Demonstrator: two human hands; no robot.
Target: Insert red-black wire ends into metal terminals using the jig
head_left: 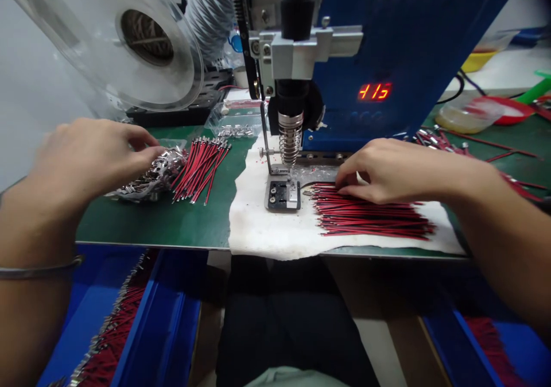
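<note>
With the small press block as the clock's centre and 12 pointing away from the wearer, a green counter (202,226) carries everything, and a blue machine (413,42) stands on it toward 1 o'clock. A big clear reel (90,37) sits toward 10, a blue bin (172,318) of wires lies below the counter edge around 8, and a ragged pale cloth (249,215) spreads under the block. The left hand (94,151), at 9, has its fingers curled over the bag's right side; whether it pinches a piece I cannot tell. The right hand (374,171), at 3, bends thumb and fingertips onto the top of the wire pile (374,215), which lies on the cloth; whether a wire is gripped is hidden. A smaller wire bundle (198,171), metal at its far ends, lies on the counter between 9 and 10, right beside the bag of metal pieces (148,185). The black block (275,194) itself is free of both hands. The step in hand looks like picking, with both hands at their supplies; the next move seems to call for a fine pinch, freeing one wire without dragging its neighbours.
</note>
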